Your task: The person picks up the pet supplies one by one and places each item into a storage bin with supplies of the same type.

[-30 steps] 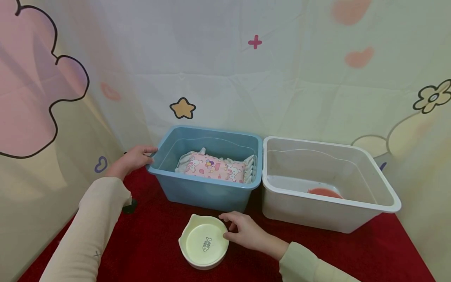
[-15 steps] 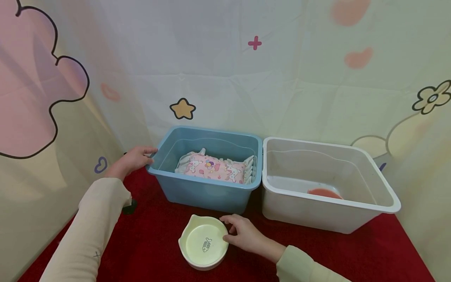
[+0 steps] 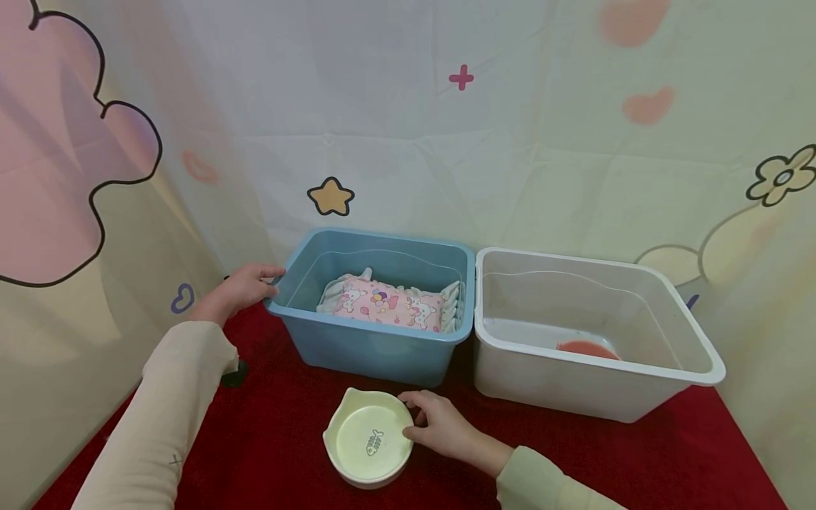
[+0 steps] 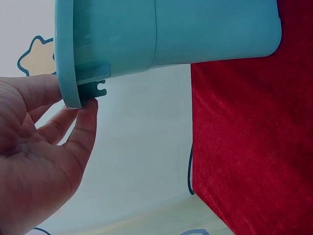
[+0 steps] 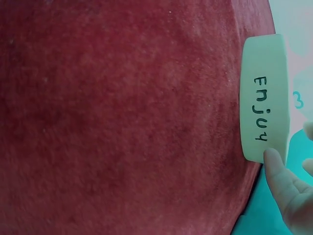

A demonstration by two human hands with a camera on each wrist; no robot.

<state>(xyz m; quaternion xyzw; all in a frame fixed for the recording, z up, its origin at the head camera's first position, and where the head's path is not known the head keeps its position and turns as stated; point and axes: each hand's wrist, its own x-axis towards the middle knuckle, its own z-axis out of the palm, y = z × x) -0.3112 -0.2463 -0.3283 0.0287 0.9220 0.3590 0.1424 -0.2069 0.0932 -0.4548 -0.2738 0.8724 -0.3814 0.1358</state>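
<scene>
At the blue plastic bin, my left hand holds the left rim, with fingers on both sides of the lip in the left wrist view. Inside the bin lies a pink pillow with cartoon rabbits and pale frilled ends. A pale yellow cat-eared bowl with a fish drawing inside sits upright on the red cloth in front. My right hand rests against the bowl's right edge, thumb and index finger apart and loosely bent. The right wrist view shows "Enjoy" on the bowl's side, with the thumb touching nearby.
A white bin stands to the right, close beside the blue one. It holds an orange-red round item, partly hidden by the front wall. Red cloth covers the table. A printed curtain hangs behind.
My right hand has shifted very slightly downward and to the left along the bowl's edge. My left hand, the bowl and both bins have stayed in place.
</scene>
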